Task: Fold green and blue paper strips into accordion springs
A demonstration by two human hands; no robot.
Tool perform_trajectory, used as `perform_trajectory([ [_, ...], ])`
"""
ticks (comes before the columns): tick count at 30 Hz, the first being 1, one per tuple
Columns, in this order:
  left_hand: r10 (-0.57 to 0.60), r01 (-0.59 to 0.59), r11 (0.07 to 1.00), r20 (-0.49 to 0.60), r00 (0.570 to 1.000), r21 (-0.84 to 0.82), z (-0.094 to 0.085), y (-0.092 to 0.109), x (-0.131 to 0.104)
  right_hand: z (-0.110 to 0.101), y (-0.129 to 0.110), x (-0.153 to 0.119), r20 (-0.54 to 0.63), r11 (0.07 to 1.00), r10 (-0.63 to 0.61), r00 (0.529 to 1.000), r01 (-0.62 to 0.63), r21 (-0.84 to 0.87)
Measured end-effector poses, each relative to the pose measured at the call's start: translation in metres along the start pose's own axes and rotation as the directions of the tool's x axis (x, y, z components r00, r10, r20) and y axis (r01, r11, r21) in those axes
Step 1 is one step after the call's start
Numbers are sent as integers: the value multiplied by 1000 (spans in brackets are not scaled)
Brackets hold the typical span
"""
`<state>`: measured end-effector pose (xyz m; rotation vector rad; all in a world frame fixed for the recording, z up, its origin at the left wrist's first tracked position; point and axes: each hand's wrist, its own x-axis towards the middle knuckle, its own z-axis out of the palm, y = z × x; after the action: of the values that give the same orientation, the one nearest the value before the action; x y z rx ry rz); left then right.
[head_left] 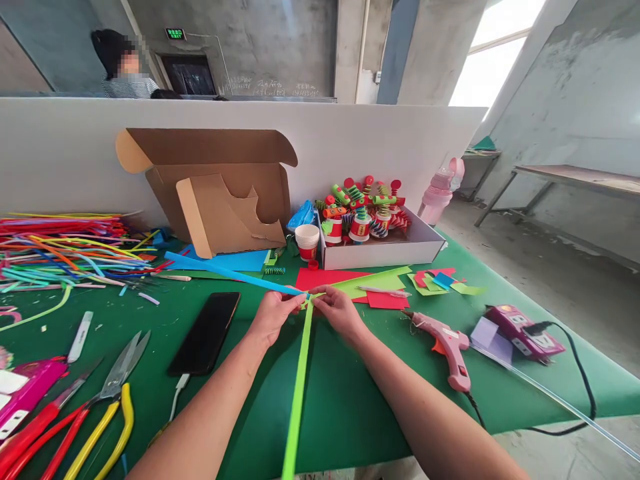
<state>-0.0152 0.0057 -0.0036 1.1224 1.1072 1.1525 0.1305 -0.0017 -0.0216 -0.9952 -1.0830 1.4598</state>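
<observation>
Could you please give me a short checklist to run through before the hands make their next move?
1. Strips under control: ok, the left hand and right hand pinch where the blue strip meets the green strip.
2. Strips firmly joined: cannot tell, the fingers cover much of the meeting point.
3. Glue gun apart from both hands: ok, it lies to their right on the table.
4. Glue gun cool: cannot tell by sight.
5. Phone apart from both strips: ok.
6. Clear rod fully on the table: not ok, it juts past the edge.
</observation>
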Motion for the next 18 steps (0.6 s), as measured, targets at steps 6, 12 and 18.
perform_trajectory([
  [6,-103,104,994,42,994,-22,2,0,-2,-1,-2,2,-100,999,-32,994,33,5],
  [12,-112,109,994,113,987,29,12,-1,-7,-1,-4,4,-169,985,-149,974,131,-114],
  [18,-121,120,993,81,989,22,13,0,-7,-3,-4,4,-135,991,-113,984,102,-83],
])
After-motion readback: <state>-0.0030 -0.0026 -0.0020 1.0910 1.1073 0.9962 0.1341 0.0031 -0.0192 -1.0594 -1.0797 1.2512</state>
